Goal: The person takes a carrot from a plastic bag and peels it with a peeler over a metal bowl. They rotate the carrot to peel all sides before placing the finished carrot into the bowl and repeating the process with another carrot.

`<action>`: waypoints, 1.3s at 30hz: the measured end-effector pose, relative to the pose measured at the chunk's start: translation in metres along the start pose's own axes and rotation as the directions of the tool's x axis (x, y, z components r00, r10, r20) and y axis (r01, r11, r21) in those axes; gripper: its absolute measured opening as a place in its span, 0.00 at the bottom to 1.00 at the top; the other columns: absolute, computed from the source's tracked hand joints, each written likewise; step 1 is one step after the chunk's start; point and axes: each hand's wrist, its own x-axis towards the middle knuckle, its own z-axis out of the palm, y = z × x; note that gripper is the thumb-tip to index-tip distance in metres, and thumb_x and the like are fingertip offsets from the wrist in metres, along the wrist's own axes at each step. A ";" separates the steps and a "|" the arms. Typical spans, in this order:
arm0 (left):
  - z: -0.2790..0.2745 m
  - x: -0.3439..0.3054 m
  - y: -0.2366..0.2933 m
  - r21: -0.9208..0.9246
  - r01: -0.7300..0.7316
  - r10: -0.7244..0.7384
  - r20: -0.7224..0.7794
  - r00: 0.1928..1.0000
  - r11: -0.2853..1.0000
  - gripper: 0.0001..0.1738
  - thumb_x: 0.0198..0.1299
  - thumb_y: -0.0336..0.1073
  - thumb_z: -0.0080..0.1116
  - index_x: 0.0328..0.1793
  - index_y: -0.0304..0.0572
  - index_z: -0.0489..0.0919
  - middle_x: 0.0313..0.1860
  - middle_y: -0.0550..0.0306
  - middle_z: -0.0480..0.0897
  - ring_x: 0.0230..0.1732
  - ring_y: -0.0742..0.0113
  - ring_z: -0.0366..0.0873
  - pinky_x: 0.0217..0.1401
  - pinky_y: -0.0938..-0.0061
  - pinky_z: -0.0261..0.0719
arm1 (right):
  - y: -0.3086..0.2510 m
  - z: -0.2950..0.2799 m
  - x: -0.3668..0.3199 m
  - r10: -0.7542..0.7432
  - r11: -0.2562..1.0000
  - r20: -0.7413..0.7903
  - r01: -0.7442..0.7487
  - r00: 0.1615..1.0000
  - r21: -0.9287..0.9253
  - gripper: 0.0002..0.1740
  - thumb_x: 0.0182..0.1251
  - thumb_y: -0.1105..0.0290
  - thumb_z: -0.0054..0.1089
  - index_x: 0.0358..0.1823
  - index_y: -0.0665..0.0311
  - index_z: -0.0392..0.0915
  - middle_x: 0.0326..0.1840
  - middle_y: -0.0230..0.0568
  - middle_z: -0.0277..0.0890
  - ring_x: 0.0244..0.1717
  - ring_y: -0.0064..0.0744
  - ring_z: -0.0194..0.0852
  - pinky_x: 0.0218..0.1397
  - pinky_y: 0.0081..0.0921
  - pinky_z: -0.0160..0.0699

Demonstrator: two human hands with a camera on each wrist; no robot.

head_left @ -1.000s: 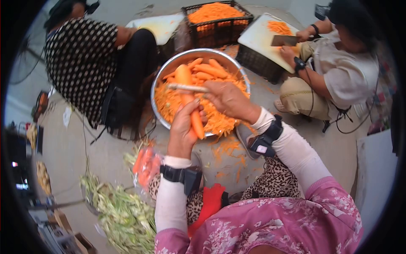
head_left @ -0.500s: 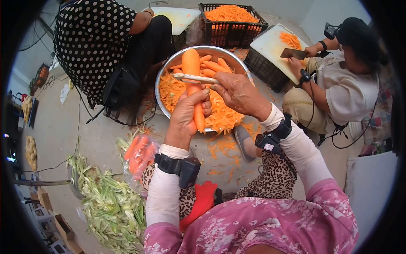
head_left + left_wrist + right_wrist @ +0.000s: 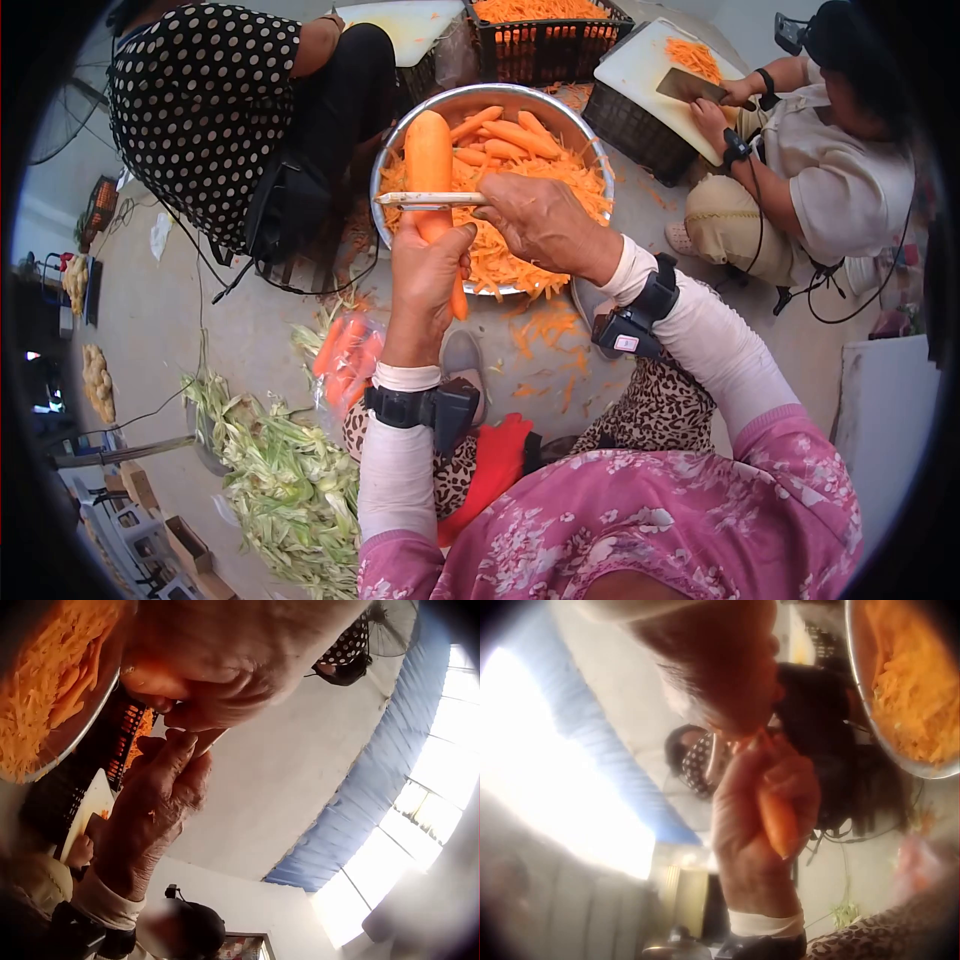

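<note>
In the head view my left hand (image 3: 420,290) grips a large carrot (image 3: 428,150) round its lower half, the thick end pointing away from me. The narrow tip (image 3: 781,829) sticks out below the fingers in the right wrist view. My right hand (image 3: 545,225) holds a pale-handled peeler (image 3: 430,200), which lies crosswise over the carrot just above my left hand. Both hands are at the near side of a metal basin (image 3: 608,165). Inside it, several whole carrots (image 3: 520,140) rest on a heap of orange shreds (image 3: 510,250).
A person (image 3: 800,190) at the right cuts carrot with a cleaver (image 3: 685,85) on a board (image 3: 640,80). At the left sits another person (image 3: 200,120). A black crate (image 3: 540,50) of shreds stands behind. Bagged carrots (image 3: 350,355) and green husks (image 3: 290,490) lie at lower left.
The peeler has moved down the carrot, from nearer its thick end to close above my left hand, and now lies level. The head view has shifted a little.
</note>
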 end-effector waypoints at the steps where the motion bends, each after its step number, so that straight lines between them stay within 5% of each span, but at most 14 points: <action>1: 0.000 0.000 -0.001 0.049 -0.039 0.040 -0.019 0.999 0.998 0.18 0.52 0.22 0.57 0.49 0.38 0.68 0.28 0.60 0.73 0.19 0.76 0.69 0.17 0.82 0.68 | 0.001 0.001 0.000 -0.012 1.000 -0.024 0.012 1.000 -0.013 0.09 0.62 0.68 0.55 0.31 0.62 0.66 0.24 0.48 0.69 0.28 0.53 0.73 0.27 0.43 0.70; 9: -0.007 -0.001 -0.009 -0.033 0.109 -0.106 0.095 0.990 0.994 0.20 0.52 0.21 0.57 0.51 0.37 0.66 0.26 0.61 0.71 0.19 0.76 0.68 0.18 0.82 0.67 | 0.062 0.001 0.011 0.114 0.993 -0.171 -0.119 0.979 -0.016 0.08 0.65 0.66 0.52 0.37 0.64 0.71 0.25 0.54 0.74 0.29 0.56 0.74 0.29 0.48 0.69; 12: -0.001 -0.001 -0.007 -0.084 0.193 -0.170 0.223 0.960 0.978 0.20 0.53 0.22 0.56 0.52 0.38 0.65 0.26 0.60 0.70 0.19 0.75 0.67 0.19 0.82 0.66 | 0.072 -0.005 0.004 0.408 0.896 -0.004 -0.401 0.913 -0.191 0.11 0.67 0.63 0.49 0.40 0.64 0.73 0.25 0.57 0.74 0.29 0.58 0.74 0.32 0.50 0.68; 16: -0.002 0.005 -0.010 -0.289 0.301 -0.227 0.264 0.938 0.909 0.18 0.56 0.23 0.55 0.52 0.39 0.65 0.27 0.58 0.71 0.21 0.74 0.67 0.20 0.82 0.66 | 0.053 -0.012 0.007 0.393 0.913 -0.079 -0.399 0.916 -0.085 0.11 0.68 0.65 0.50 0.39 0.67 0.72 0.26 0.57 0.74 0.30 0.60 0.73 0.31 0.49 0.68; 20: -0.012 0.012 -0.016 -0.428 0.366 -0.270 0.269 0.924 0.826 0.14 0.58 0.23 0.54 0.49 0.40 0.68 0.29 0.56 0.71 0.23 0.74 0.67 0.22 0.82 0.67 | 0.031 -0.012 -0.007 0.211 0.977 0.012 -0.211 0.977 0.029 0.11 0.66 0.64 0.52 0.35 0.65 0.69 0.25 0.54 0.73 0.29 0.59 0.72 0.30 0.48 0.68; 22: -0.012 0.012 -0.016 -0.427 0.363 -0.276 0.253 0.927 0.828 0.13 0.58 0.23 0.53 0.48 0.40 0.68 0.30 0.56 0.71 0.24 0.74 0.68 0.22 0.82 0.67 | 0.017 -0.012 -0.015 0.088 0.995 0.109 -0.092 0.990 0.029 0.11 0.65 0.63 0.53 0.33 0.64 0.67 0.25 0.52 0.72 0.28 0.59 0.72 0.30 0.48 0.69; 29: -0.016 0.013 -0.016 -0.445 0.346 -0.161 0.402 0.901 0.826 0.13 0.58 0.24 0.52 0.50 0.37 0.69 0.30 0.56 0.70 0.24 0.74 0.66 0.22 0.83 0.65 | 0.016 -0.012 -0.016 0.088 0.996 0.124 -0.089 0.988 0.004 0.11 0.64 0.65 0.53 0.33 0.64 0.66 0.25 0.51 0.72 0.29 0.57 0.73 0.29 0.47 0.70; 35: -0.004 0.011 -0.020 -0.309 0.431 -0.266 0.456 0.849 0.848 0.19 0.55 0.22 0.51 0.54 0.38 0.65 0.27 0.57 0.70 0.21 0.73 0.67 0.20 0.81 0.64 | 0.066 -0.030 0.005 0.332 0.938 0.045 -0.324 0.942 -0.124 0.10 0.64 0.65 0.53 0.36 0.65 0.70 0.29 0.55 0.75 0.32 0.56 0.76 0.31 0.46 0.72; 37: 0.004 0.011 -0.017 -0.254 0.407 -0.263 0.454 0.851 0.877 0.20 0.55 0.22 0.52 0.54 0.37 0.65 0.27 0.57 0.70 0.21 0.73 0.67 0.19 0.81 0.65 | 0.086 -0.027 -0.004 0.430 0.847 0.100 -0.362 0.897 -0.390 0.10 0.66 0.65 0.51 0.37 0.65 0.72 0.30 0.57 0.76 0.33 0.55 0.77 0.33 0.49 0.72; 39: 0.003 0.014 -0.016 -0.302 0.402 -0.245 0.446 0.861 0.864 0.16 0.56 0.23 0.53 0.51 0.37 0.66 0.28 0.56 0.70 0.21 0.73 0.67 0.19 0.81 0.65 | 0.083 -0.030 -0.007 0.518 0.811 0.041 -0.475 0.854 -0.341 0.10 0.66 0.65 0.51 0.36 0.65 0.72 0.31 0.58 0.76 0.34 0.55 0.77 0.34 0.49 0.71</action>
